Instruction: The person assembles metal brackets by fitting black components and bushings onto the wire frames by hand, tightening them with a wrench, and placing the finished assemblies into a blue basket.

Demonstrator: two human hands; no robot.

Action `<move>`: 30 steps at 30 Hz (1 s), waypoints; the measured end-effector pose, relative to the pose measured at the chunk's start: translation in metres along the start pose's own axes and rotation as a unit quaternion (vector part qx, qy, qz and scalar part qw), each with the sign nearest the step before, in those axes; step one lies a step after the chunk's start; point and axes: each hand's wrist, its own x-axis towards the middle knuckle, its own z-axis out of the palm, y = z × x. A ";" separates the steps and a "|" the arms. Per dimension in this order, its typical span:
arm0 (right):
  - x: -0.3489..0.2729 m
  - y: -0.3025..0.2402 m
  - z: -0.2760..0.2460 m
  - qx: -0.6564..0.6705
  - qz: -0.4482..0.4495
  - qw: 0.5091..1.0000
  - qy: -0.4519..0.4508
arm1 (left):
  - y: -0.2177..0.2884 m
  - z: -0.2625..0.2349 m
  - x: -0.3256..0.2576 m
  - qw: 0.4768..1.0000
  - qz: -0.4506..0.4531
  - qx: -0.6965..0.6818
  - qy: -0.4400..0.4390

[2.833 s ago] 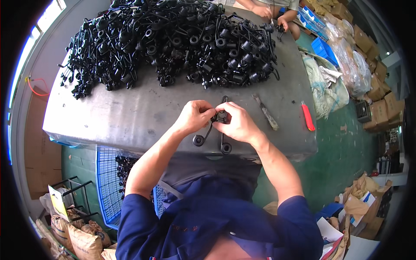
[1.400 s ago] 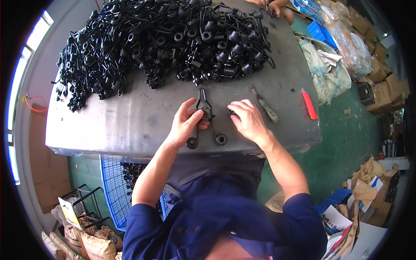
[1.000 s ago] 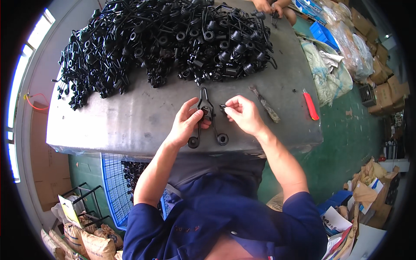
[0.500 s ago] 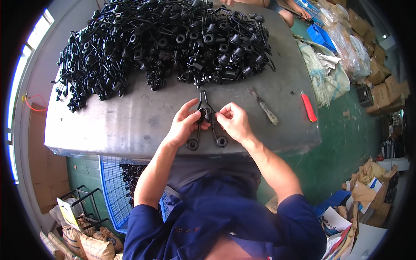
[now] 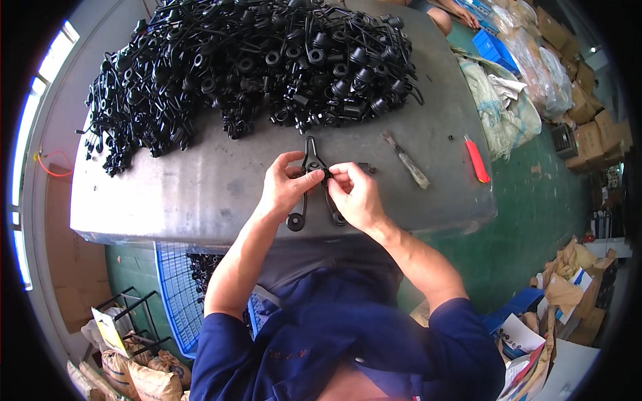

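Close to the table's near edge I hold a black forked metal bracket (image 5: 311,150), with a narrow looped top and two legs ending in round eyes. My left hand (image 5: 284,187) is closed around its left side, thumb pressed over the middle. The fingertips of my right hand (image 5: 358,200) pinch at the bracket's centre right. Whether a smaller piece is between them is hidden. Just beyond my right fingers lies a small dark part (image 5: 367,168) on the table.
A big heap of similar black parts (image 5: 254,73) covers the far side of the grey table (image 5: 167,200). To the right lie a worn, brush-like tool (image 5: 406,160) and a red-handled knife (image 5: 477,160). A blue crate (image 5: 175,294) stands below the near edge. Another person's hand (image 5: 461,13) shows at far right.
My left thumb has moved rightward across the bracket's middle, covering the ring there. My right fingers have shifted slightly left and curled in. The small dark part beyond them now shows.
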 end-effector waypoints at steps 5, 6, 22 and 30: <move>0.005 0.016 -0.004 0.061 0.088 0.994 -0.015 | 0.001 -0.003 -0.003 0.995 -0.039 -0.096 -0.009; 0.002 0.017 -0.005 0.063 0.088 0.994 -0.015 | 0.003 -0.003 -0.003 0.996 -0.035 -0.084 -0.013; 0.024 0.031 -0.062 -0.340 -0.211 0.916 0.027 | -0.004 -0.008 0.002 0.992 -0.068 -0.092 -0.044; 0.022 0.031 -0.063 -0.259 -0.187 0.945 -0.070 | -0.008 -0.006 0.005 0.997 -0.044 -0.044 -0.045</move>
